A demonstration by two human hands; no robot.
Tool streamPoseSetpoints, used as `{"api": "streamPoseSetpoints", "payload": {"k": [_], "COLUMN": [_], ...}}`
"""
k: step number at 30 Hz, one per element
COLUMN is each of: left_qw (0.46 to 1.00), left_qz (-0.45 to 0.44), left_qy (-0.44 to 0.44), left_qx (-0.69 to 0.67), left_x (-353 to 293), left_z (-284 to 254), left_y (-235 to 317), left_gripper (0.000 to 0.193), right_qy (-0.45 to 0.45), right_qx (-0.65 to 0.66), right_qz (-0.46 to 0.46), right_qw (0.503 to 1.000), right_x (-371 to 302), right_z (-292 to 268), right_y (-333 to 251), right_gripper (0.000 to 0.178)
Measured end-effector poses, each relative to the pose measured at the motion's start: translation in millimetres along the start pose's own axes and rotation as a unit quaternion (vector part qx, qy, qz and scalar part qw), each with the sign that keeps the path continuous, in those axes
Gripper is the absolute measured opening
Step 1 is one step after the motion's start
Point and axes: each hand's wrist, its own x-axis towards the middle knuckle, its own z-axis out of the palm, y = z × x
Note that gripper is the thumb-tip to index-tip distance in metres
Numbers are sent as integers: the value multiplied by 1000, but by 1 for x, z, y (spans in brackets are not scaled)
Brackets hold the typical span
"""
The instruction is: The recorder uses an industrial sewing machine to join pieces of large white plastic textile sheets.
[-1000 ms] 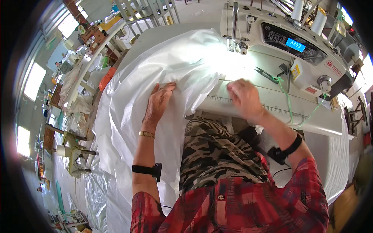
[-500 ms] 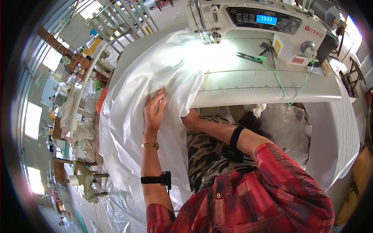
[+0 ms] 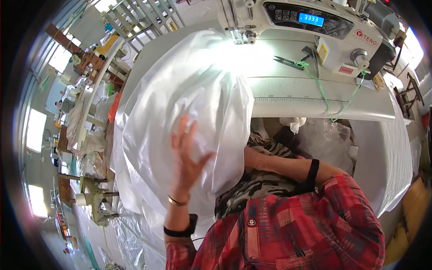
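A large sheet of glossy white plastic-like material (image 3: 153,108) lies in folds over the left of the sewing table and hangs over its front edge. Its far end gathers under the head of a white sewing machine (image 3: 288,22), in bright lamp light. My left hand (image 3: 186,162) is over the sheet, fingers spread and slightly blurred, gripping nothing. My right hand (image 3: 252,160) reaches in behind the sheet's right edge below the table. Only its wrist end shows; the fingers are hidden by the material.
Dark thread snips (image 3: 288,62) lie right of the needle, tied by a green string (image 3: 321,92) to the machine. A ruler strip (image 3: 292,98) runs along the table's front. White material (image 3: 382,157) hangs at the right. Cluttered benches stand at the left.
Both hands have come nearer to me, and the right has also gone rightward. The sheet's right edge has shifted right, bulging over part of the ruler. My left hand's fingers have spread.
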Motion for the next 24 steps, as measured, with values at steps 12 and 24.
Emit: {"api": "streamPoseSetpoints", "payload": {"k": [12,24], "left_qw": [968,814], "left_qz": [-238,-355], "left_qy": [47,385], "left_qx": [61,-250], "left_x": [-143,-84], "left_z": [102,-51], "left_y": [-27,-102], "left_gripper": [52,25], "right_qy": [155,-44], "right_qx": [85,163], "right_qz": [86,20], "right_qw": [981,985], "right_x": [-26,-89], "right_z": [-1,-48], "right_y": [29,-46], "right_gripper": [27,24]}}
